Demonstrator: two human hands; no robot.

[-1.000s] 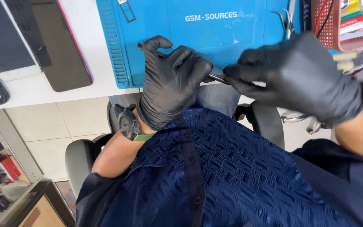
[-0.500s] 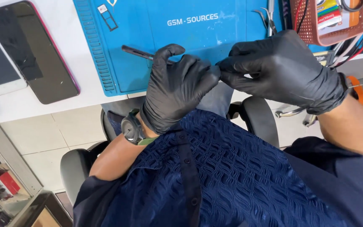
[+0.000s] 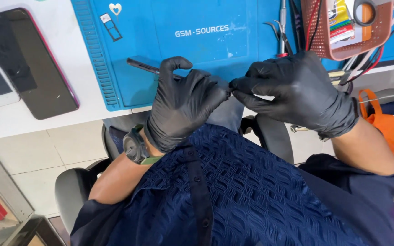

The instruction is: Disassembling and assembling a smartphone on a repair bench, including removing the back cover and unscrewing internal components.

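Note:
Both my hands wear black gloves and meet in front of my chest, over the table's near edge. My left hand (image 3: 183,107) is closed on a thin dark slab (image 3: 143,65), seen edge-on, whose left end sticks out past my thumb. My right hand (image 3: 297,93) pinches at the slab's hidden right end, fingertips touching those of my left hand. A dark watch with a green strap (image 3: 135,146) is on my left wrist.
A blue work mat (image 3: 206,27) lies on the white table. Two dark phones (image 3: 28,64) lie to its left. Tweezers (image 3: 282,32) and a reddish basket (image 3: 379,38) holding scissors and cables are at the right. An orange bag (image 3: 391,127) hangs lower right.
The view has drifted, so the mat sits further left and lower. My hands stayed joined. The slab's left end now shows beyond my left thumb.

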